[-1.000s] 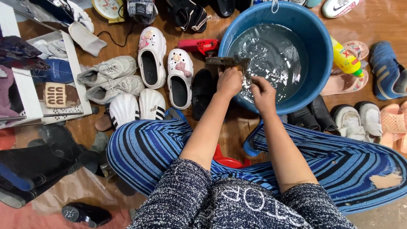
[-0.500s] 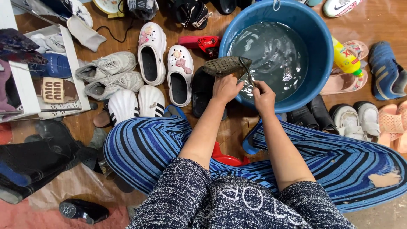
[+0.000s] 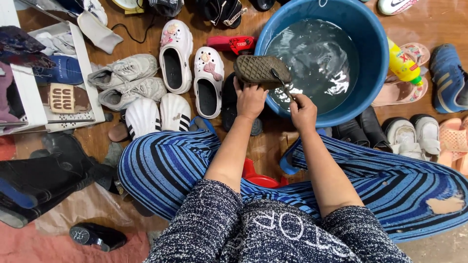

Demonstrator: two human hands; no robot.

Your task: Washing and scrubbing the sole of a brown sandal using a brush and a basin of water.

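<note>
- Two hands work at the near-left rim of the blue basin (image 3: 375, 73); I see my left hand (image 3: 251, 100) clasping a dark shoe (image 3: 261, 68), sole up, over that rim.
- My right hand (image 3: 303, 111) pinches a small brush (image 3: 284, 85) against the shoe.
- White clogs (image 3: 192, 65) lie left of the basin, a yellow bottle (image 3: 402, 63) touching its right.

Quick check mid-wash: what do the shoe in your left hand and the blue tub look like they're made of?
Shoe: the upturned sole looks like moulded rubber, dark olive-brown and matte, with a raised diamond grid tread; its upper is hidden. Blue tub: probably plastic, with a smooth, evenly coloured wall and a rounded rim, slightly glossy and holding water.
</note>
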